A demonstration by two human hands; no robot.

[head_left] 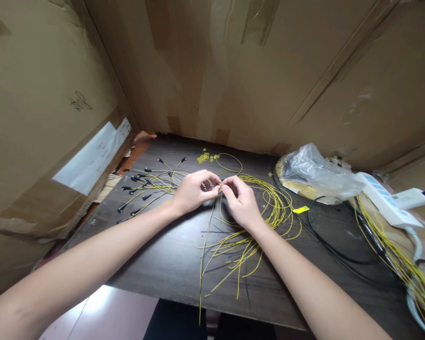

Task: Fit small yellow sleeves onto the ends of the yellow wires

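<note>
Above the middle of the dark table, my left hand (pixel 197 190) and my right hand (pixel 241 197) meet fingertip to fingertip. Both pinch at a thin yellow wire (pixel 207 231), which hangs down toward the table's front edge. A small dark piece shows between the fingertips, too small and covered to make out. Under and beside my right hand lies a looped bundle of yellow and black wires (pixel 278 208), with loose ends fanned toward me. To the left of my left hand, several wires end in black connectors (pixel 122 208).
Small yellow bits (pixel 203 157) lie in a pile at the back of the table (pixel 156 264). At the right are a clear plastic bag (pixel 315 174), a yellow tag (pixel 301 209), black cables (pixel 335 250), a white power strip (pixel 386 200) and more yellow wires (pixel 389 252). Cardboard (pixel 205 71) walls the back and left.
</note>
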